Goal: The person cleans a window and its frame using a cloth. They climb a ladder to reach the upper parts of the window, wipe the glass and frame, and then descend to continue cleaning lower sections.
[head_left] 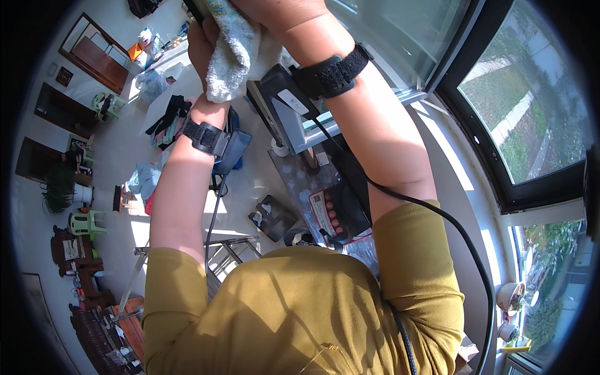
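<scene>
straight ahead, at the view's top edge, a white terry cloth (pixel 230 65) with faint coloured patches hangs between the raised hands, its long axis roughly upright. the left hand (pixel 201 49), bent-fingered, lies just left of it, beside a dark straight bar (pixel 196 9); the right hand (pixel 280 9) is close at its upper right, cut off. both seem about equally near; what either grasps i cannot tell.

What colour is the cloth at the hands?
The cloth is mostly white; clearest in the head view.
</scene>
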Available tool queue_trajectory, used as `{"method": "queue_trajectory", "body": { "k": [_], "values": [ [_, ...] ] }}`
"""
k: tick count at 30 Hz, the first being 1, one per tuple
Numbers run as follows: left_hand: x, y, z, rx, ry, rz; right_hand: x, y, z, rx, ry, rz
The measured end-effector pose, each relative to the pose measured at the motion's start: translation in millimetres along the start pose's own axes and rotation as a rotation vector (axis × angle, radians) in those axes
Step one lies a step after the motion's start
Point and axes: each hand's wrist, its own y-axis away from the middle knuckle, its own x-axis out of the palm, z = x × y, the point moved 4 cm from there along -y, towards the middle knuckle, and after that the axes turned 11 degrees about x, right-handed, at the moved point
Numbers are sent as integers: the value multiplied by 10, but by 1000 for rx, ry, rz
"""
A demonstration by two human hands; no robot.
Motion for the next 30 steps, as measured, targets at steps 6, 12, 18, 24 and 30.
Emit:
{"method": "queue_trajectory", "body": {
  "k": [6, 12, 18, 24, 30],
  "values": [
    [393, 226, -203, 760, -1313, 148, -450, 1214, 75, 277, 227, 364],
    [529, 196, -204, 604, -1332, 31, -1022, 2807, 263, 567, 266, 655],
    [546, 205, -190, 517, -1184, 32, -1446, 3893, 201, 1101, -108, 572],
    [573, 232, -183, 446, -1081, 45, -1496, 4038, 232, 1049, 169, 518],
    [473, 194, -156, 438, -1009, 12, -1692, 3642, -210, 1169, 449, 355]
  ]
}}
